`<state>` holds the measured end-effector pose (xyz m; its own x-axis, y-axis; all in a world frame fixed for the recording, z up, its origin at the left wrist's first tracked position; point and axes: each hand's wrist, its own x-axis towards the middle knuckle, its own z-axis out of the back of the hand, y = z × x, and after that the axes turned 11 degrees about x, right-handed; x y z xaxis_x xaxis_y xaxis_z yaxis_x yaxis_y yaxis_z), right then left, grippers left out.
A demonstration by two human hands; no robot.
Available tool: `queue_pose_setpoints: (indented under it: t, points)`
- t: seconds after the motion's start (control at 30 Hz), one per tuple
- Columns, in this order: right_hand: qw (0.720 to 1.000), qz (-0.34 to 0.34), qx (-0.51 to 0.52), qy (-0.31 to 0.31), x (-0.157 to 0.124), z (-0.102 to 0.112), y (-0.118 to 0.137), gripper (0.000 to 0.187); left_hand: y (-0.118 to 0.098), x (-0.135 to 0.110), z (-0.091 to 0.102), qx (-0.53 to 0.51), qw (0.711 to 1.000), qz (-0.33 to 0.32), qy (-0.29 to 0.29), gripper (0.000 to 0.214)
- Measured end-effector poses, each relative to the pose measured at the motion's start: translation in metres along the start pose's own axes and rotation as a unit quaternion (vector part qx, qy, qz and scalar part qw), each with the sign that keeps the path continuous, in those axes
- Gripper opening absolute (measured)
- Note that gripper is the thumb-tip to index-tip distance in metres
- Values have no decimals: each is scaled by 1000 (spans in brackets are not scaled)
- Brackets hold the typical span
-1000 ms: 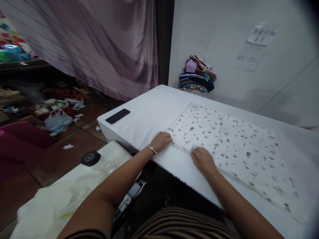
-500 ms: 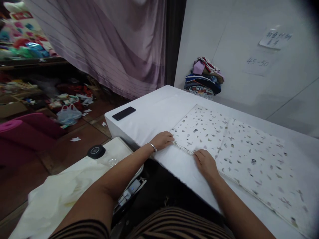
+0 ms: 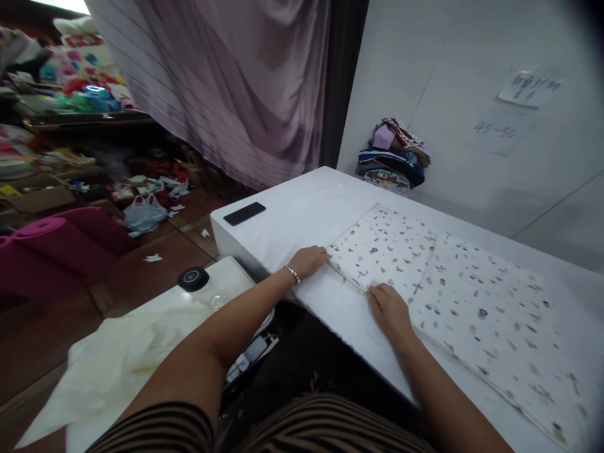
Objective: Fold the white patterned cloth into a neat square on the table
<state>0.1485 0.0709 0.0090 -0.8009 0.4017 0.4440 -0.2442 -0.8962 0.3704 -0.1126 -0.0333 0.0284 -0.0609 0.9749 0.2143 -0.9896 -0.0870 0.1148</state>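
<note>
A white printed cloth (image 3: pixel 491 308), folded in layers, lies on a white-covered table (image 3: pixel 292 217). Its left part is folded over, making a narrower flap at that end. At the flap's near left corner, my left hand (image 3: pixel 309 260), with a bracelet at the wrist, has its fingers closed on the cloth edge. Farther right along that same near edge, my right hand (image 3: pixel 389 309) pinches the layers between thumb and fingers. Both fingertips are partly hidden.
A black phone (image 3: pixel 245 213) lies at the table's left corner. Folded fabrics (image 3: pixel 391 154) are stacked against the wall. To the left, a lower white stand holds a round black object (image 3: pixel 193 278) and pale cloth (image 3: pixel 127 352). Pink rolls (image 3: pixel 70 248) stand on the floor.
My view has turned slightly left, so the surroundings sit farther right. Both hands remain at the cloth's near edge, with hardly any movement relative to it.
</note>
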Motion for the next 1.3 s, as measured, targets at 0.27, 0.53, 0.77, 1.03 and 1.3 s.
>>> queue_pose_setpoints:
  t: [0.27, 0.53, 0.77, 1.03, 1.3]
  points:
    - [1000, 4, -12, -18, 0, -1, -2, 30, -3, 6, 4, -6, 999, 34, -21, 25]
    - [997, 5, -68, 41, 2, -4, -1, 29, 5, 2, -10, -51, 998, -16, -18, 26]
    - [998, 1, -45, 32, 2, -4, -2, 32, 9, -5, -8, -157, 987, 14, -23, 26]
    - [1000, -4, -16, 17, 2, -5, -1, 33, -1, -12, -3, -174, 963, 204, -16, 32]
    - [1000, 12, -13, 7, 0, -8, -5, 31, -22, -5, 2, -104, 942, 318, 15, 15]
